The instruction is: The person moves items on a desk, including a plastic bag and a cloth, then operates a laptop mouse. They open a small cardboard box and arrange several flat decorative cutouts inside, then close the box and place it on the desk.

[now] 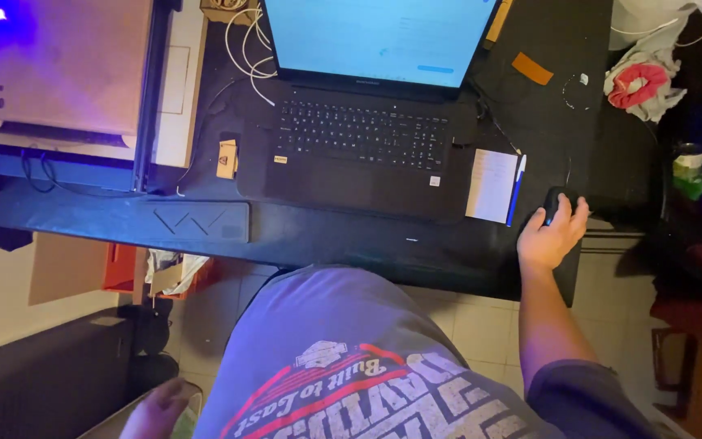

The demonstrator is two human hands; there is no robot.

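Near the desk's [327, 244] front edge, at its right corner, the right hand [552, 236] is lying over a black mouse [556, 203], its grip curled loosely around it, fingers draping the top. Just left, a notepad [491, 185] and blue pen [516, 189] are lying beside an open laptop [367, 122]. The left hand [160, 410] is hanging low below the desk; its grip is too blurred to tell.

The person wears a grey T-shirt [343, 358] with a large red and white printed graphic across the chest. Its short sleeve [582, 398] looks darker and ends above the elbow, leaving the right forearm [542, 317] bare.
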